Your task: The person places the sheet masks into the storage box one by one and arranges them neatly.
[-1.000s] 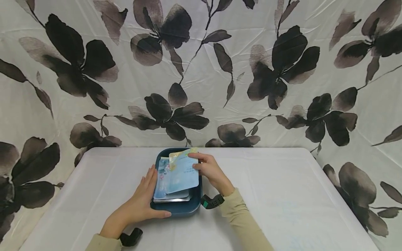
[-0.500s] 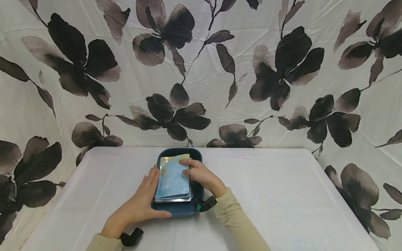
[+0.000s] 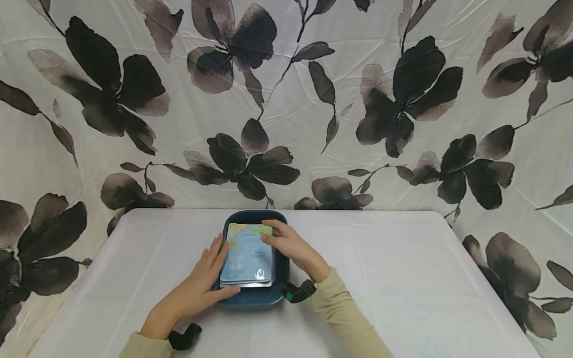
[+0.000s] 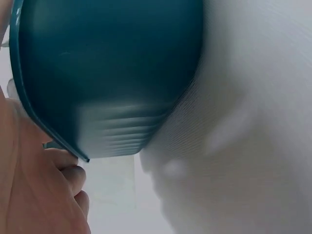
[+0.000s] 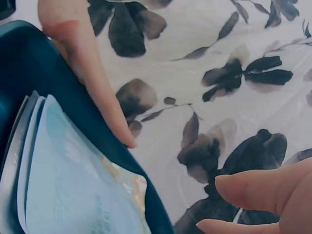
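A stack of flat light-blue sachets (image 3: 248, 258) with yellow at the far end lies in a dark blue plastic basket (image 3: 256, 300). My left hand (image 3: 190, 291) rests along the basket's left side, fingers straight and thumb stretched across the near end. In the left wrist view its palm and fingers (image 4: 73, 178) lie at the rim above the basket's wall (image 4: 107, 68). My right hand (image 3: 297, 248) is over the far right corner of the stack. The right wrist view shows its thumb and finger apart, nothing between them, beside the top sachet (image 5: 83, 180).
The basket stands at the far edge of a table with a white cloth (image 3: 403, 283). Behind hangs a white curtain (image 3: 327, 164) printed with dark flowers. Black camera mounts (image 3: 299, 292) sit on both wrists.
The top sachet, earlier tilted in my right hand, has come down level on the stack. My right hand has let go of it and shifted slightly right. The left thumb has risen a little.
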Available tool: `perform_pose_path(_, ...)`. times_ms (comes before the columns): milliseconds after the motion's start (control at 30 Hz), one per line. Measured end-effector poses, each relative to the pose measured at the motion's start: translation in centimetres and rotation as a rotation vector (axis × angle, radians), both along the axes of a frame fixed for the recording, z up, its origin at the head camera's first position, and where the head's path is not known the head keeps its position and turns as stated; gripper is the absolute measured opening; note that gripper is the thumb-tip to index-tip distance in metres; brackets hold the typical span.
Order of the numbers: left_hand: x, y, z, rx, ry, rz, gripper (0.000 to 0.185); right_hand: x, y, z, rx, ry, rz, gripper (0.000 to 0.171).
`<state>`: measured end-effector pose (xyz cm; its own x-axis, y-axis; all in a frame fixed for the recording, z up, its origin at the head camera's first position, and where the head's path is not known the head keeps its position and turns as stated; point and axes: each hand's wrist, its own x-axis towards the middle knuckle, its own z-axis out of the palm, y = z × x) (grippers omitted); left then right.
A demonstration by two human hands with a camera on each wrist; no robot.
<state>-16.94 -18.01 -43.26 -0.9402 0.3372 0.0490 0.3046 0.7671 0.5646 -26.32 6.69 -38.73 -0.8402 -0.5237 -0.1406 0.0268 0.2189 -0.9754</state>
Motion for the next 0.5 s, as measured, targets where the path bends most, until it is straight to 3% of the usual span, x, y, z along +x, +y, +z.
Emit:
perform_pose_path(267, -0.2, -0.4, 0.6, -0.024, 0.017, 0.005, 0.096, 0.4, 2.1, 1.3, 0.033, 0.083, -0.069, 0.049)
perform_pose_path(500, 0.1, -0.5, 1.9, -0.047, 0.082, 0.003, 0.096, 0.5, 4.9, 2.2, 0.102, 0.228, -0.126, 0.047)
